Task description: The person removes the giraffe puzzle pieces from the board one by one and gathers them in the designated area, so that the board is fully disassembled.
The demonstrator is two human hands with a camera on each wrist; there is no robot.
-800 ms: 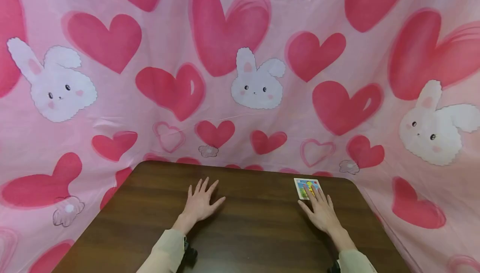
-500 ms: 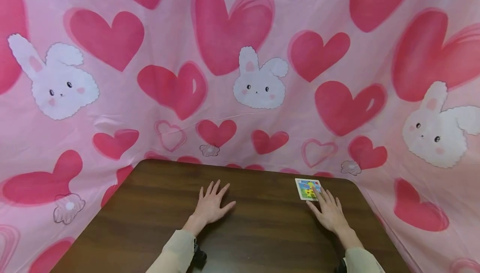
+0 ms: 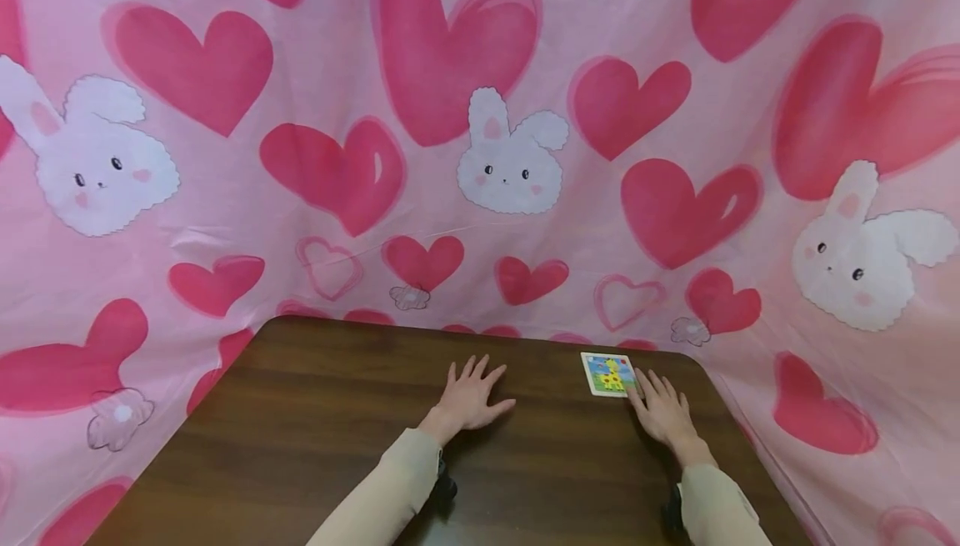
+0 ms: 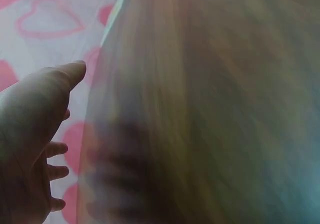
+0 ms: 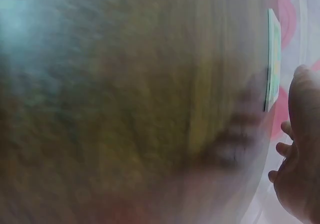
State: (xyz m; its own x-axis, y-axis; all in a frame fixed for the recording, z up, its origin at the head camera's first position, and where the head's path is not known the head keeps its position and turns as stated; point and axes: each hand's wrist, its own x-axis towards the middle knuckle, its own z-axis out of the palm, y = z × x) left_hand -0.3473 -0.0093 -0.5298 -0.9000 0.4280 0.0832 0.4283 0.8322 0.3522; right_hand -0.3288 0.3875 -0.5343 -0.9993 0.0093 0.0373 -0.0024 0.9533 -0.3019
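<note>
A small square picture board (image 3: pixel 606 374) with a yellow giraffe on a blue and green ground and a white border lies flat near the table's far right. In the right wrist view the board (image 5: pixel 273 62) shows edge-on. My right hand (image 3: pixel 664 413) is at its right side, fingers spread and straight, fingertips by its right edge; whether they touch it I cannot tell. Left of the board, my left hand (image 3: pixel 468 400) hovers with fingers spread, holding nothing. In the left wrist view the left hand (image 4: pixel 37 119) shows its thumb and fingertips apart from the tabletop.
The dark brown wooden table (image 3: pixel 315 413) has rounded far corners. A pink cloth (image 3: pixel 442 196) with hearts and rabbit faces hangs behind and around it. Both wrists carry a black camera under pale sleeves (image 3: pixel 408 467).
My left hand has moved right across the table, towards the board. My right hand has slid off the board's picture to its right side. The board stays in place.
</note>
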